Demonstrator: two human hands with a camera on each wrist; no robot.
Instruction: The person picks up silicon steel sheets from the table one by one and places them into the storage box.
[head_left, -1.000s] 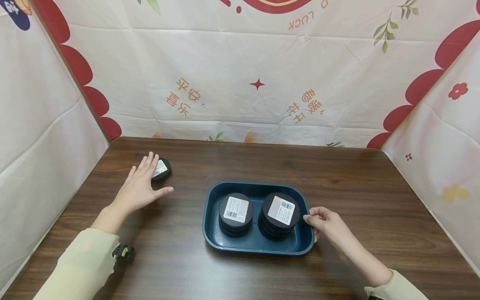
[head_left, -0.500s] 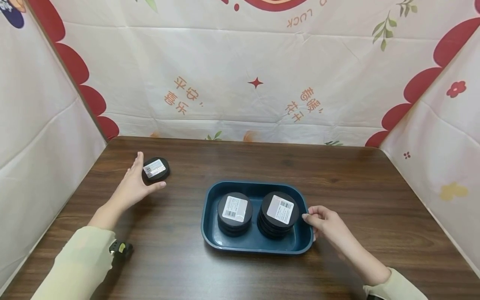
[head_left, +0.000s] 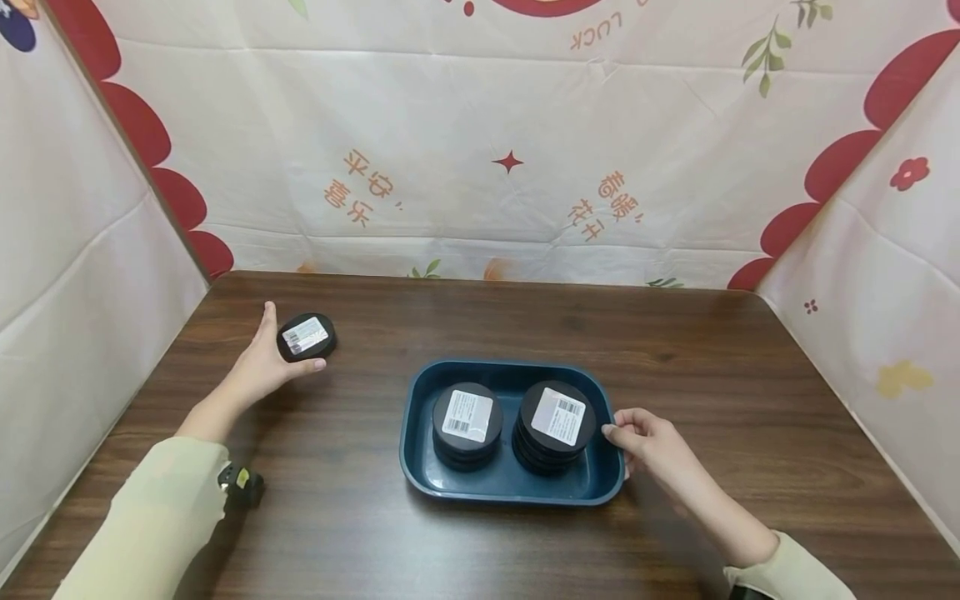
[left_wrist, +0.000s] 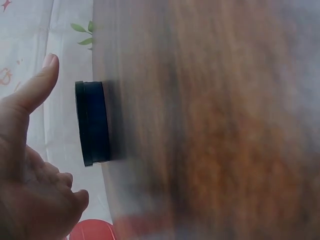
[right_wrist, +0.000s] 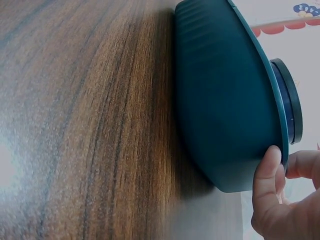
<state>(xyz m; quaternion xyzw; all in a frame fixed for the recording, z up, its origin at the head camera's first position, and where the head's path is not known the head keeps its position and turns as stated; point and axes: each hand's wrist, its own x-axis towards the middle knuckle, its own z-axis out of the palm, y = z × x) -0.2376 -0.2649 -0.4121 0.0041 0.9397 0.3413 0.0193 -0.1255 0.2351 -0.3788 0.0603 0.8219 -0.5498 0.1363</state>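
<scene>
A flat, round black lidded container (head_left: 307, 337) with a white label lies at the far left of the table. My left hand (head_left: 258, 364) is at its left side, thumb stretched along the near edge and fingers on the far left. In the left wrist view a gap shows between the thumb (left_wrist: 40, 85) and the container (left_wrist: 94, 122). My right hand (head_left: 654, 443) pinches the right rim of a dark blue tray (head_left: 517, 493) between thumb and fingers. In the tray stand a left stack (head_left: 467, 425) and a right stack (head_left: 553, 425) of similar labelled black containers.
All of it stands on a brown wood-grain table (head_left: 360, 533). A printed white cloth (head_left: 450, 108) hangs behind the table's back edge and along both sides.
My left hand has shifted left, from partly covering the lone container to beside it, baring its label. The right hand keeps its pinch on the tray; the whole view has drifted slightly.
</scene>
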